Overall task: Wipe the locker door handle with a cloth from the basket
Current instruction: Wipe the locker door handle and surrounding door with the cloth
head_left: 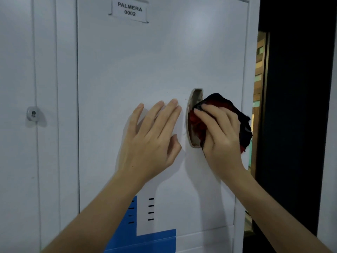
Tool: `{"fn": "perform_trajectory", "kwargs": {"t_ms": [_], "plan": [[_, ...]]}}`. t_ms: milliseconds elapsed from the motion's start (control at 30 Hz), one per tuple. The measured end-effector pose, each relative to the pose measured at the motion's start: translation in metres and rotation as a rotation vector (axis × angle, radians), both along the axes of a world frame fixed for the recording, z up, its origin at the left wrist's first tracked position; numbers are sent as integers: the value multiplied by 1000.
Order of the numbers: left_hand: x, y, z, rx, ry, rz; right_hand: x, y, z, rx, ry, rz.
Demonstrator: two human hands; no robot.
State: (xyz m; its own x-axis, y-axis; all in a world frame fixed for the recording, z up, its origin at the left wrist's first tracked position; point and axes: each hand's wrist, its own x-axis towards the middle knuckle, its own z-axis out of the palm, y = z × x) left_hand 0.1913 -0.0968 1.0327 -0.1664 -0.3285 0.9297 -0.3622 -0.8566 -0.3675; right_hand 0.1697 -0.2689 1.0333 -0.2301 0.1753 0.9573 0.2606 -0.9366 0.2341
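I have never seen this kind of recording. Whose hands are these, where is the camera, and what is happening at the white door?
There is no machine here. A person wears one wide-angle camera on the head, so you see their own two bare hands from above and behind.

In front stands a white locker door with a label reading "PALMERA 0002". The left hand lies flat and open on the door, holding nothing. The right hand presses a bunched black and red cloth into the recessed handle, so the wiping is under way.

Lower on the door are small vent slots and a blue patch. On the neighbouring door to the left is a round metal lock. No basket is in view.
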Motion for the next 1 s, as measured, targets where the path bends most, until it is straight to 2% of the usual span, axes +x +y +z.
{"fn": "perform_trajectory", "kwargs": {"t_ms": [167,300,400,600,767,1000], "plan": [[0,0,0,-5,-1,-8,-3,-6,-54,-53,40,-96],[0,0,0,-7,5,-4,-6,8,-70,73,42,-18],[0,0,-1,-2,14,-1,-6,19,-68,85,29,82],[0,0,0,-7,-1,4,0,32,-30,46,-42,93],[-1,0,0,3,11,6,-1,14,-58,-23,-14,53],[1,0,0,-6,0,1,1,32,-19,65,-41,105]]}}
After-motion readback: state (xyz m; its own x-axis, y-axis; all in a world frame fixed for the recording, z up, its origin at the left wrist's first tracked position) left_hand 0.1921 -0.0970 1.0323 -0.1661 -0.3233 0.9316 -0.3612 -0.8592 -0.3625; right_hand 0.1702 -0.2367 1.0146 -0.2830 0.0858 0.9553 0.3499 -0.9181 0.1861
